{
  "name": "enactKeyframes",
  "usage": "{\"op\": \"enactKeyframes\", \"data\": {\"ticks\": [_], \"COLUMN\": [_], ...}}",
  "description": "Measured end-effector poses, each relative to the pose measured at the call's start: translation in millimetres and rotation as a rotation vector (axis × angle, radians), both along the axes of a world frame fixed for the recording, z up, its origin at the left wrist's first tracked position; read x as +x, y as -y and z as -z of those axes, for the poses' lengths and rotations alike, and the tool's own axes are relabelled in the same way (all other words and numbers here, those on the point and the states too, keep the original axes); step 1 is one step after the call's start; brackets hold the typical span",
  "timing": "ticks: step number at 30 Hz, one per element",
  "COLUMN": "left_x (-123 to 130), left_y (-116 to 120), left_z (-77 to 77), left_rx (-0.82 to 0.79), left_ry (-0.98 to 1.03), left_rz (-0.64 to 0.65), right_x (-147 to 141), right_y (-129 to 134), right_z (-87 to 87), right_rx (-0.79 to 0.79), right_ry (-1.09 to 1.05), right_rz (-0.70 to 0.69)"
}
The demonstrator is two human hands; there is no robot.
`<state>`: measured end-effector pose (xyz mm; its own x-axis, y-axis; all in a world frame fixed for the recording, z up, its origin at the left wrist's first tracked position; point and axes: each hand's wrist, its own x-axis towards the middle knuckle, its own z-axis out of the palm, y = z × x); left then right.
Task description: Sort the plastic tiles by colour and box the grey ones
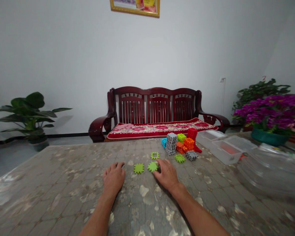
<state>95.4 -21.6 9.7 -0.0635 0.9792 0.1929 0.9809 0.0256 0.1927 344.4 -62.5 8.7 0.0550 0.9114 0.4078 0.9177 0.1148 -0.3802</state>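
Note:
My right hand pinches a light green notched piece between thumb and fingers, close above or on the table. Left of that piece, a green square piece lies flat. Just beyond them is a green square frame with an open middle. My left hand rests on the tabletop with its fingers slightly apart, left of the green square and holding nothing. A round green piece lies to the right, beside a small grey stack.
Behind stand a tall grey stack, an orange stack and a red stack. Clear plastic boxes and a flower pot occupy the right side of the patterned table. A wooden bench stands beyond.

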Motion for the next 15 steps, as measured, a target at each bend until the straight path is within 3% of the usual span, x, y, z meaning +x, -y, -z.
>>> {"op": "enactKeyframes", "data": {"ticks": [4, 7, 10, 15], "left_x": [-0.5, -0.8, -1.7, -2.8], "left_y": [-0.1, -0.5, -1.6, -3.4], "left_z": [1.4, 2.4, 3.8, 6.0], "left_rx": [0.008, 0.018, 0.015, 0.022], "left_ry": [-0.003, -0.007, -0.006, 0.001], "left_rz": [0.006, 0.009, 0.01, 0.012], "right_x": [43.9, 80.0, 100.0, 102.8], "right_y": [-2.4, -3.4, -3.5, -3.5], "right_z": [-10.3, -13.1, -10.7, -7.5], "right_rx": [0.091, 0.072, 0.04, -0.041], "right_ry": [-0.002, 0.035, 0.082, 0.13], "right_rz": [0.309, 0.474, 0.546, 0.575]}}
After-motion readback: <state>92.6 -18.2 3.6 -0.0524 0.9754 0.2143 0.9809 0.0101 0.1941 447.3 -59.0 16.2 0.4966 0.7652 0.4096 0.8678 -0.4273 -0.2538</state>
